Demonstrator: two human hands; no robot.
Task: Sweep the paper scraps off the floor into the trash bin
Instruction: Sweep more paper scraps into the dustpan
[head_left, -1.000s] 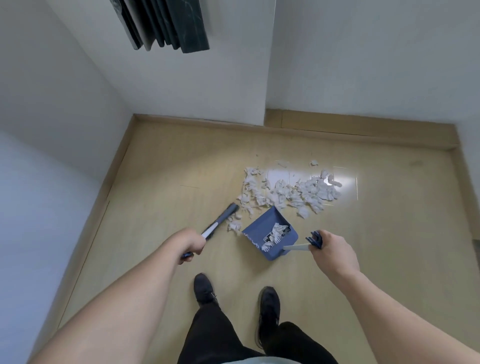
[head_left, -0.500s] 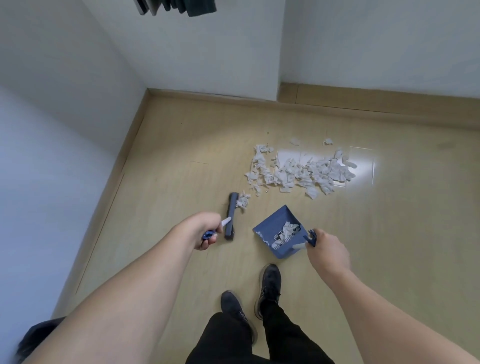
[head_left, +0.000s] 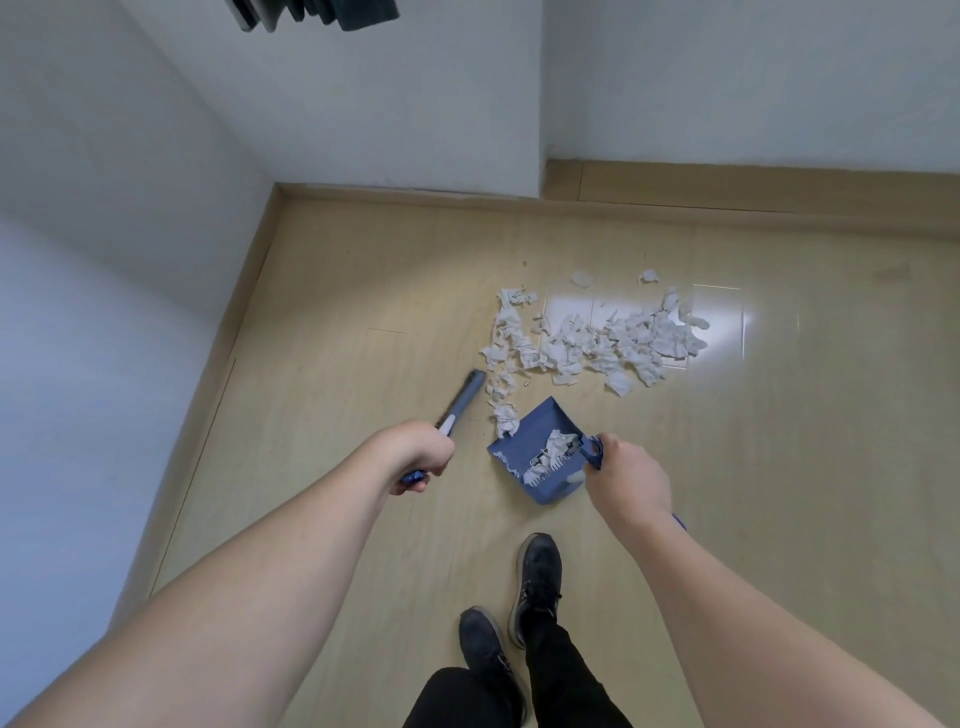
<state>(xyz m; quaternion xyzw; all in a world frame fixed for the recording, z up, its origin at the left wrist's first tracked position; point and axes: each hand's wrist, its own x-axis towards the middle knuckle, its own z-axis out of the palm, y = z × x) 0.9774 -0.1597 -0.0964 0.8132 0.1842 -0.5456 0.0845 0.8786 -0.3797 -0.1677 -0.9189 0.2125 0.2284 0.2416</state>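
left hand (head_left: 421, 449) is clenched round the handle of a small blue brush (head_left: 460, 405), w/ the brush head angled up-right toward the far side and low over the floor (head_left: 332, 364), just left of a few scraps. right hand (head_left: 626, 475) grips the handle of a blue dustpan (head_left: 524, 439), fingers curled round it; the pan sits near-center, its open edge facing far-left toward the brush. some white scraps already lie inside the pan, and a couple lie at its far-left lip. the main pile of paper scraps (head_left: 587, 338) lies spread on the floor farther away, center-right, partly over a bright glare patch, w/ a thin trail running down toward the pan. two stray bits sit a little beyond the pile. both forearms are bare. near bottom, two black shoes (head_left: 537, 577) and dark trousers, one foot ahead of the other. white walls (head_left: 363, 104) meet at a corner far-center, w/ wood-tone skirting along the base. dark panels (head_left: 317, 13) show at the top edge. trash bin isn't in view.
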